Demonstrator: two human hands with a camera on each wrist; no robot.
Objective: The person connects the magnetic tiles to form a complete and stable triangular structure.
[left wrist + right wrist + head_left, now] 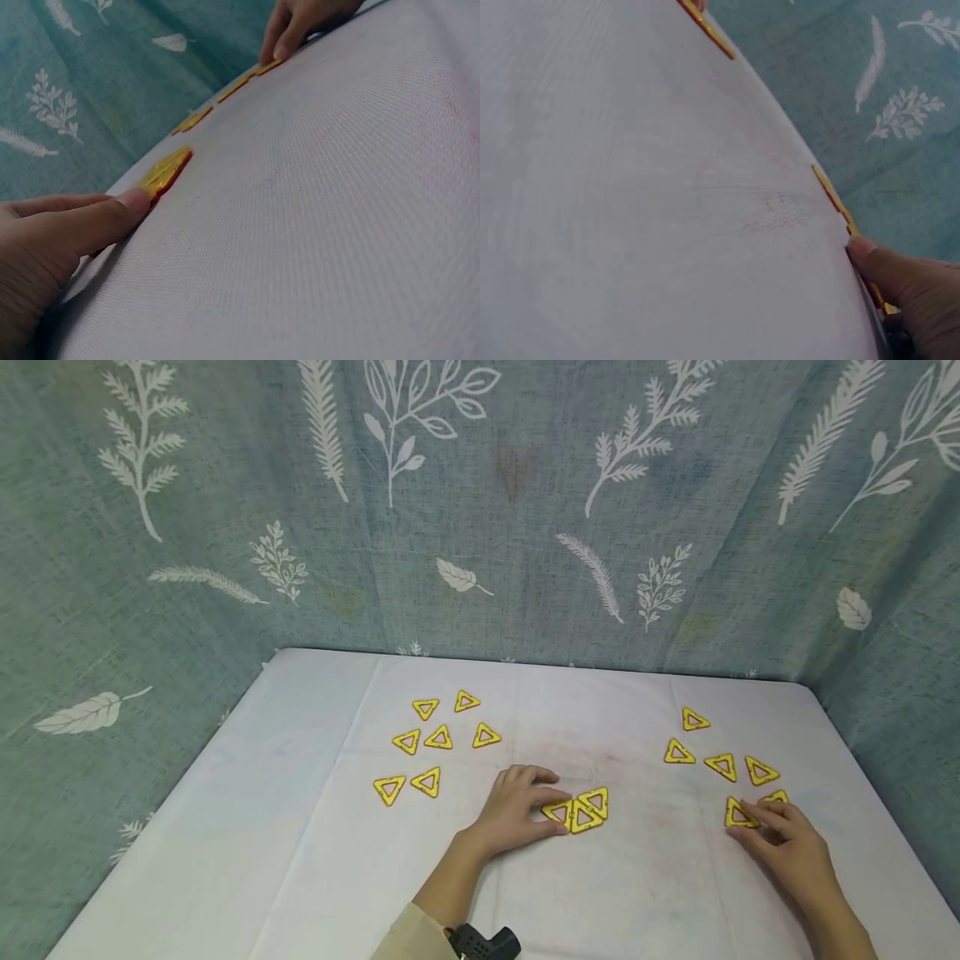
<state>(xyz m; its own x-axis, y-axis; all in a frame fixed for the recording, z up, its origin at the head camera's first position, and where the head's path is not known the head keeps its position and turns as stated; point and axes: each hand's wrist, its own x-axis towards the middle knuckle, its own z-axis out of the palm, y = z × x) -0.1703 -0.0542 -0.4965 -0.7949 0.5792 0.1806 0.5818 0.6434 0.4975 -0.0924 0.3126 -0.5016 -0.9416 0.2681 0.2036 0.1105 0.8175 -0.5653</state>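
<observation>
Three yellow triangular magnetic tiles (587, 817) lie joined edge to edge near the middle of the table. My left hand (517, 810) grips the left end of this row, thumb on the near side and fingers on the far side. In the left wrist view the thumb (112, 217) presses against the tile's edge. Over at the right, my right hand (793, 852) pinches a single yellow triangular tile (733, 814) between thumb and fingers. Another triangle (777, 797) is partly covered by that hand. The right wrist view shows the right thumb (889, 270) at a tile's edge.
Several loose yellow triangles (438, 738) lie scattered at the left of the white-covered table (225, 860). More loose triangles (722, 767) lie at the right, behind the right hand. A green leaf-patterned curtain (480, 527) hangs behind and beside the table.
</observation>
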